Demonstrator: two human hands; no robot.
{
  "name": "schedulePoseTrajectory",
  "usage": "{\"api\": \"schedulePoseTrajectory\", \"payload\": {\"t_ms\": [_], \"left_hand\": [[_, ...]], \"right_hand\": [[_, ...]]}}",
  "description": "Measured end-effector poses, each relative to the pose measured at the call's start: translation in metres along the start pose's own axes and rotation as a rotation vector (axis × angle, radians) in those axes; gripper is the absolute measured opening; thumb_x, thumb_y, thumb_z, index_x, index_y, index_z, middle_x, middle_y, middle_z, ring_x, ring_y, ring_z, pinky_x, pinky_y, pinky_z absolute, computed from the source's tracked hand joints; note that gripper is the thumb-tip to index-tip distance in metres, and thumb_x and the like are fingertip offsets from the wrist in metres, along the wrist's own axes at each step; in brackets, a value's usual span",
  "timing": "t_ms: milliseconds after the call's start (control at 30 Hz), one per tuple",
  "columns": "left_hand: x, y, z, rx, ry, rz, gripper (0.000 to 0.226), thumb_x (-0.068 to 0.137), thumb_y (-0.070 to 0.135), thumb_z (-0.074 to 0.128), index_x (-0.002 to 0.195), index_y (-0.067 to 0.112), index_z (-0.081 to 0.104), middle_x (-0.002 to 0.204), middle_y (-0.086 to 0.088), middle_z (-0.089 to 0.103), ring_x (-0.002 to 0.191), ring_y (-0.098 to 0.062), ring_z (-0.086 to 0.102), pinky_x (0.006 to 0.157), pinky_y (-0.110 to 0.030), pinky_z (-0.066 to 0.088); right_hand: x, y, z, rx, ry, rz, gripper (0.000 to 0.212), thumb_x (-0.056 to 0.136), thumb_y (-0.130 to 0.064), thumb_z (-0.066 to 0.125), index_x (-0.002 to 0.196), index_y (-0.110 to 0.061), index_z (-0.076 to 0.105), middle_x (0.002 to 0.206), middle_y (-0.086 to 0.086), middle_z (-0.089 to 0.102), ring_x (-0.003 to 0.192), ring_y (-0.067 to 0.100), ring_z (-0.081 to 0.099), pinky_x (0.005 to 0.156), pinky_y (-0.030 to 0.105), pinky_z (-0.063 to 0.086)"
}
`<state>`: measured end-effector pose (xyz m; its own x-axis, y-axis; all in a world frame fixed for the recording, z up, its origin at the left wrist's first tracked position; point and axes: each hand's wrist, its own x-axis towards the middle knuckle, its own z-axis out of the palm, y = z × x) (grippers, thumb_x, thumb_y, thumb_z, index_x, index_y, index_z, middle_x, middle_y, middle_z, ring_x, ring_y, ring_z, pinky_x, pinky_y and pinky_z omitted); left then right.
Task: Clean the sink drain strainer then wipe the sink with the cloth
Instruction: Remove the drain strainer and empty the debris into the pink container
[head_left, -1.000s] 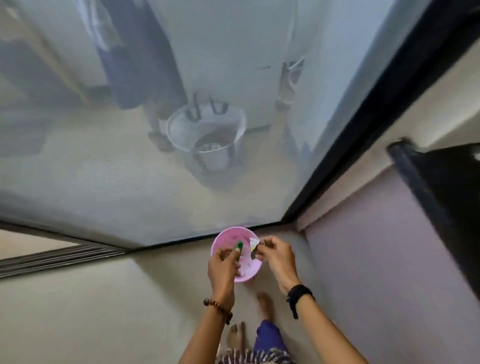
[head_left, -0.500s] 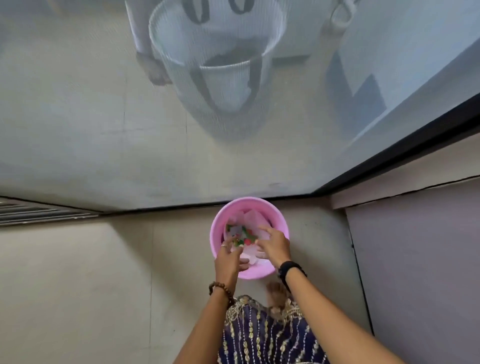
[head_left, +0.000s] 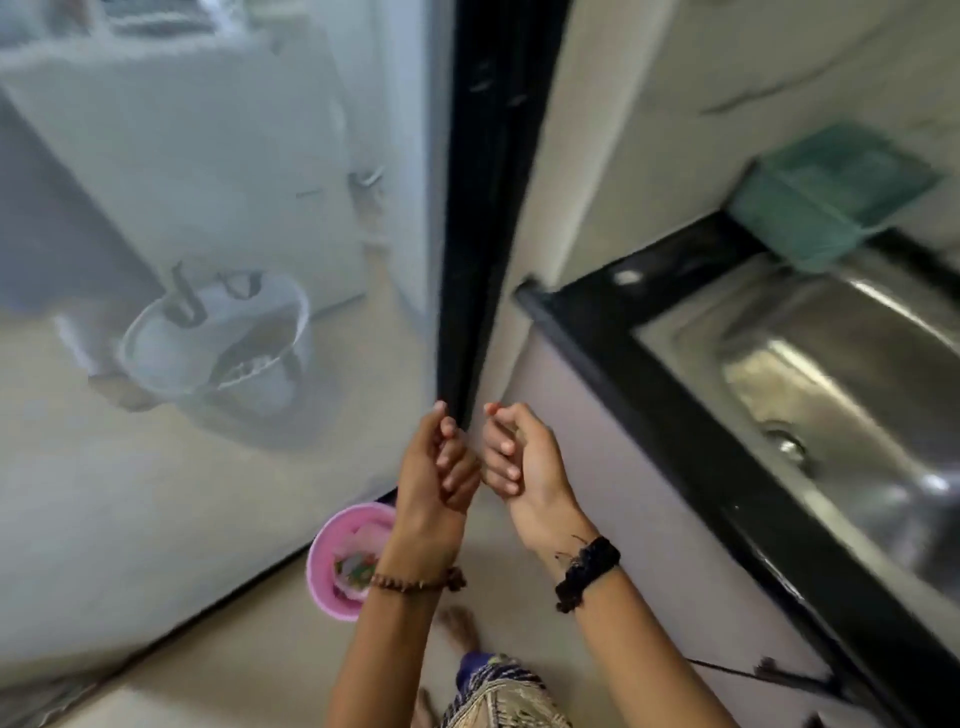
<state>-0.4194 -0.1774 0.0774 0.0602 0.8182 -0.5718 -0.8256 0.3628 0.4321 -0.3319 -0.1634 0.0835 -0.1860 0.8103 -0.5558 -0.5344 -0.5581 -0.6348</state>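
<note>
Your left hand (head_left: 436, 467) and right hand (head_left: 519, 457) hang in front of you, above the floor, fingers loosely curled; neither grip appears to pinch anything, though the blur leaves that unsure. Below your left wrist the pink waste bin (head_left: 324, 566) stands on the floor with scraps in it, beside the mesh screen door (head_left: 208, 260). The steel sink (head_left: 831, 374) is to your right, set in the black surface (head_left: 649, 395); at its drain (head_left: 784, 441) something round shows, possibly the strainer, but it is too smeared to tell. A green cloth (head_left: 826, 192) sits on the far corner of the surface, touching the wall. You seem to be between emptying the debris and wiping. Next, turn to the sink and reach across for that cloth.
</note>
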Motion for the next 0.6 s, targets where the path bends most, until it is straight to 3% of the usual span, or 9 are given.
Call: {"api": "schedulePoseTrajectory", "payload": {"t_ms": [100,267,367,467,533,600], "left_hand": [[-0.016,-0.022,0.062,0.082,-0.213,-0.033,0.050,0.095,0.026,0.036,0.046,0.020,0.044,0.030,0.004,0.029,0.021,-0.004,0.024,0.022,-0.013,0.016],[-0.010,-0.094,0.150,0.383,-0.399,-0.174,0.052,0.095,0.027,0.038,0.044,0.020,0.044,0.033,0.006,0.031,0.026,-0.003,0.025,0.026,-0.012,0.021],[0.019,-0.144,0.197,0.738,-0.411,-0.215,0.042,0.094,0.029,0.043,0.053,0.020,0.046,0.037,0.008,0.033,0.027,-0.003,0.025,0.027,-0.013,0.021],[0.062,-0.192,0.229,1.196,-0.451,-0.100,0.027,0.090,0.024,0.050,0.064,0.018,0.056,0.050,0.006,0.046,0.031,-0.002,0.036,0.032,-0.014,0.029],[0.102,-0.225,0.243,1.470,-0.483,0.014,0.020,0.088,0.020,0.054,0.070,0.015,0.062,0.061,0.000,0.056,0.045,-0.007,0.051,0.046,-0.020,0.045],[0.145,-0.255,0.249,1.797,-0.478,0.136,0.016,0.086,0.018,0.053,0.084,0.009,0.067,0.082,-0.010,0.068,0.074,-0.023,0.064,0.071,-0.031,0.051]], "right_hand": [[-0.043,-0.057,-0.022,0.048,0.001,-0.179,0.021,0.091,-0.013,0.039,0.076,-0.014,0.053,0.041,-0.008,0.034,0.028,0.002,0.022,0.027,0.014,0.017],[-0.080,-0.121,-0.095,0.089,0.230,-0.403,0.023,0.093,-0.014,0.041,0.076,-0.015,0.057,0.040,-0.008,0.037,0.028,0.002,0.025,0.027,0.014,0.021],[-0.081,-0.157,-0.152,0.055,0.422,-0.435,0.023,0.092,-0.017,0.045,0.074,-0.016,0.059,0.041,-0.009,0.039,0.029,0.002,0.027,0.028,0.014,0.019],[-0.065,-0.183,-0.218,-0.188,0.669,-0.407,0.019,0.089,-0.019,0.049,0.078,-0.015,0.064,0.048,-0.008,0.042,0.033,0.002,0.029,0.032,0.014,0.021],[-0.046,-0.198,-0.268,-0.313,0.796,-0.369,0.016,0.088,-0.020,0.052,0.080,-0.014,0.065,0.054,-0.006,0.048,0.037,0.001,0.035,0.038,0.014,0.025],[-0.025,-0.208,-0.315,-0.393,0.893,-0.300,0.015,0.086,-0.019,0.056,0.073,-0.015,0.063,0.058,-0.004,0.054,0.045,0.005,0.043,0.045,0.019,0.029]]}}
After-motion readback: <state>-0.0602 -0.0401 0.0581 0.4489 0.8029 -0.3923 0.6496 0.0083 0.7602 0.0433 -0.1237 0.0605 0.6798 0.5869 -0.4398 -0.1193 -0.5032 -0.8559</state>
